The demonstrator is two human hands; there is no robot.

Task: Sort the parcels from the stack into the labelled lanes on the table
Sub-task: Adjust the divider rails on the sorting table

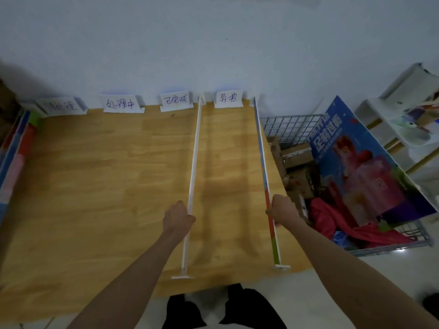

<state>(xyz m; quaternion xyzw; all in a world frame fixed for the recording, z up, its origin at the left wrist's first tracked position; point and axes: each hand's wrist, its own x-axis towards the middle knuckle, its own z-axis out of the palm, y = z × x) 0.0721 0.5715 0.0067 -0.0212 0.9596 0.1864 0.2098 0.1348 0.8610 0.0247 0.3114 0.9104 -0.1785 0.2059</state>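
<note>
Gripping a white divider strip (193,186) at centre frame, the left hand (178,218) curls round it; the right hand (282,210) grips the coloured divider (263,162). Parcels (298,160) lie in the wire basket (292,124), right of frame, beside the wooden table (107,174).

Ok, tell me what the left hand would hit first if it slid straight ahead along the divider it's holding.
The left hand grips the white divider. Straight ahead, the wooden table looks free along the rail up to the label card by the wall, though depth is hard to judge.
</note>
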